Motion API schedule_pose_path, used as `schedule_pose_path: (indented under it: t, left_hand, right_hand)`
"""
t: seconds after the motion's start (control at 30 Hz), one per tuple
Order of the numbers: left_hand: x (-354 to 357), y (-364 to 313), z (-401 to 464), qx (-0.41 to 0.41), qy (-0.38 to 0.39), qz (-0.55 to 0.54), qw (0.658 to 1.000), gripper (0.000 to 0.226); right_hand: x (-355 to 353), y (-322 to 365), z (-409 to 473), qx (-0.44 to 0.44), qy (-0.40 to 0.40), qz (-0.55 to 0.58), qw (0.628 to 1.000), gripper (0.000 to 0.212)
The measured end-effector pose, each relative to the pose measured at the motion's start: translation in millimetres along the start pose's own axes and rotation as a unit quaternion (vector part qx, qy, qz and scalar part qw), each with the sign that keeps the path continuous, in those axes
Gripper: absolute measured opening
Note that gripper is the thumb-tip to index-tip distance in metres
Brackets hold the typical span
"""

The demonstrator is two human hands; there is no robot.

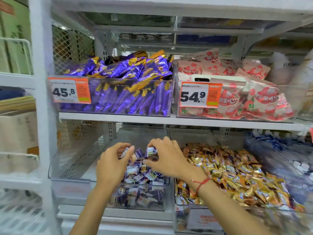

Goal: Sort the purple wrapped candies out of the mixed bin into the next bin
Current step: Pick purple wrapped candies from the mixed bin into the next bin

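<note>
Over the purple bin (108,192): both hands drop purple candies (144,173), left hand (111,165) and right hand (166,156) each pinching one; next: release, back to gold mixed bin (237,175)

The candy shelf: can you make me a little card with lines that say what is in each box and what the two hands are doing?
top left bin: purple and gold wrapped bars, price tag 45.8
top right bin: pink and red packets, price tag 54.9
bottom left bin: small purple wrapped candies
bottom right bin: mostly gold wrapped candies
left hand: over the purple pile, fingers curled on a candy
right hand: pinches purple candies; red string bracelet on the wrist
</note>
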State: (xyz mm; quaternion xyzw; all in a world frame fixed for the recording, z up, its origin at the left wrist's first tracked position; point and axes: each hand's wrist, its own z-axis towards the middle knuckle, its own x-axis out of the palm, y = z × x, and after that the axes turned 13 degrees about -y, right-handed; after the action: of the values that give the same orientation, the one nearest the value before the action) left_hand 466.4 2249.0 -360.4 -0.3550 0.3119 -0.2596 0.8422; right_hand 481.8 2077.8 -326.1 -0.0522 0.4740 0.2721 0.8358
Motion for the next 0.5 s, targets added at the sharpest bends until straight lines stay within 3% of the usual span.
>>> schedule_pose_path:
  t: [0.07,0.1,0.17,0.3,0.4,0.5]
  left_hand:
    - [1.3,3.1,3.0,-0.034,0.037,-0.026,0.998,0.033]
    - [1.7,2.9,3.9,-0.041,0.04,-0.023,0.998,0.035]
    - [2.7,-4.3,2.5,-0.037,0.014,-0.027,0.999,0.032]
    - [13.3,-47.2,-18.6,0.022,-0.02,-0.07,0.997,0.02]
    - [29.9,-79.6,-46.7,0.104,0.008,-0.111,0.988,0.018]
    - [53.9,-99.0,-73.7,0.186,0.098,-0.116,0.971,0.019]
  right_hand:
    - [9.2,-3.8,6.5,-0.011,0.111,-0.079,0.991,0.059]
    - [8.9,-6.9,4.6,-0.008,0.124,-0.077,0.989,0.061]
    - [0.0,-14.5,-10.2,0.003,0.077,-0.027,0.997,0.052]
    - [-22.6,-45.7,-63.6,-0.007,-0.091,0.046,0.995,0.032]
    - [-37.7,-78.7,-96.4,0.017,-0.187,0.035,0.982,0.032]
    - [-59.1,-116.0,-115.4,0.081,-0.186,-0.014,0.979,0.027]
